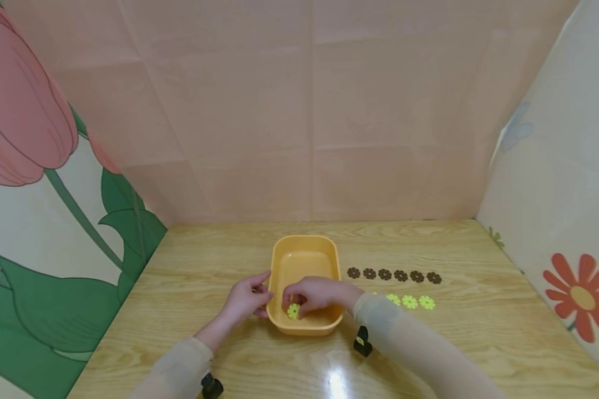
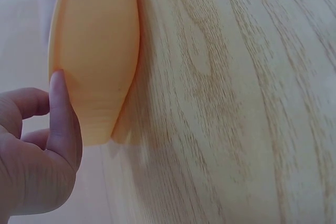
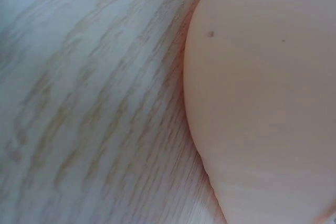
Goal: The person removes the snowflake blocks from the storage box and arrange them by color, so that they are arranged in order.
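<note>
An orange plastic basin (image 1: 305, 241) stands on the wooden table. My left hand (image 1: 245, 296) is at its left side, with straight fingertips touching the rim. In the left wrist view, one extended finger (image 2: 59, 114) lies against the basin's outer wall (image 2: 100, 40). Reaching over the basin's right side, my right hand (image 1: 311, 293) pinches a yellow-green snowflake disc (image 1: 293, 311) low inside the basin. That hand is out of sight in the right wrist view, where the basin's pale outer wall (image 3: 262, 93) fills the right part.
Right of the basin, several brown snowflake discs (image 1: 385, 275) lie in a row. Nearer me runs a row of yellow-green discs (image 1: 410, 302), partly covered by my right sleeve (image 1: 394, 327). A pink backdrop (image 1: 309, 138) rises behind the table (image 1: 204, 249).
</note>
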Demonstrator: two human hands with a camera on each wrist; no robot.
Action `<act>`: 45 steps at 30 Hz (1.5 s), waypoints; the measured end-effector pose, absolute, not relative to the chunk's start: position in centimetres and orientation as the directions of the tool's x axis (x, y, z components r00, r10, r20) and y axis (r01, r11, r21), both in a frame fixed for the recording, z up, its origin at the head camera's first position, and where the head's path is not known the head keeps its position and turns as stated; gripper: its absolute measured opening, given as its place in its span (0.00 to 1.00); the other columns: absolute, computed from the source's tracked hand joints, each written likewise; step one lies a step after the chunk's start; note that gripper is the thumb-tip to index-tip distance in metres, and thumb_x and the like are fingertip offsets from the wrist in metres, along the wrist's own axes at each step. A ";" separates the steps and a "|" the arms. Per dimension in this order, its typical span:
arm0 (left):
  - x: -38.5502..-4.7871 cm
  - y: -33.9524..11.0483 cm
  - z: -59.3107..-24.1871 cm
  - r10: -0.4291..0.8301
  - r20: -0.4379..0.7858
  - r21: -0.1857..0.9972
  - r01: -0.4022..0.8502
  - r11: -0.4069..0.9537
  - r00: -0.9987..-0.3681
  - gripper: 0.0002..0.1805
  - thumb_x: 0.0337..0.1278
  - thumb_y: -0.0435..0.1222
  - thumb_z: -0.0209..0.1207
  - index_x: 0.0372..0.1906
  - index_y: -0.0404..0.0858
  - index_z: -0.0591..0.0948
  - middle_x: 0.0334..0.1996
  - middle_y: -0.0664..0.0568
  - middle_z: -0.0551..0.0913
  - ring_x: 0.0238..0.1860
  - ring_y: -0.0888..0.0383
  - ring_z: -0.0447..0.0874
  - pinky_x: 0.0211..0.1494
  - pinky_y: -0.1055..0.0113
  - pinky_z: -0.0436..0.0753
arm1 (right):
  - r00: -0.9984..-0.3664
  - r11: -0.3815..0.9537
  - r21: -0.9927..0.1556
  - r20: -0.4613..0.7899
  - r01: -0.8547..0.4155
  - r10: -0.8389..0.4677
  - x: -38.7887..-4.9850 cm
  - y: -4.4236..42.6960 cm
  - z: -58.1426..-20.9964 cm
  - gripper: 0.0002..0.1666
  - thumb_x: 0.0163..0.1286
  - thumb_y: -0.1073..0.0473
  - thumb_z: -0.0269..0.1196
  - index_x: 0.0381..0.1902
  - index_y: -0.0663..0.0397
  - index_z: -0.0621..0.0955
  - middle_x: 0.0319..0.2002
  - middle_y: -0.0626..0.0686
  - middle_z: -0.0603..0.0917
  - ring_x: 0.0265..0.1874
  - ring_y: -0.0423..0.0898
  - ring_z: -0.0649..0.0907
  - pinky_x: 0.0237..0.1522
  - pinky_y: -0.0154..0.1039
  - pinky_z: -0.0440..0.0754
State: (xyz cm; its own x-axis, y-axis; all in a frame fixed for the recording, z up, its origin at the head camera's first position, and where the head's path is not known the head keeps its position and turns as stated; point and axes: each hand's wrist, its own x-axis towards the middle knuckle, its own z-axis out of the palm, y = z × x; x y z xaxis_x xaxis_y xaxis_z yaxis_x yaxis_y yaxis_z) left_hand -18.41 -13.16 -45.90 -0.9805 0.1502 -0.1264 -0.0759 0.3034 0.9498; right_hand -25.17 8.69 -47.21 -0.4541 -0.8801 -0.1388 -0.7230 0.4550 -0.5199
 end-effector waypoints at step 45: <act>-18.2 -13.1 -45.6 0.152 -0.109 0.957 -0.062 0.283 -0.982 0.32 0.59 0.23 0.62 0.69 0.31 0.70 0.33 0.44 0.75 0.25 0.57 0.77 0.26 0.59 0.89 | -0.848 0.524 -0.693 0.252 -0.495 -0.467 -20.6 35.4 -47.0 0.16 0.62 0.69 0.68 0.49 0.62 0.80 0.32 0.49 0.77 0.28 0.39 0.74 0.24 0.32 0.76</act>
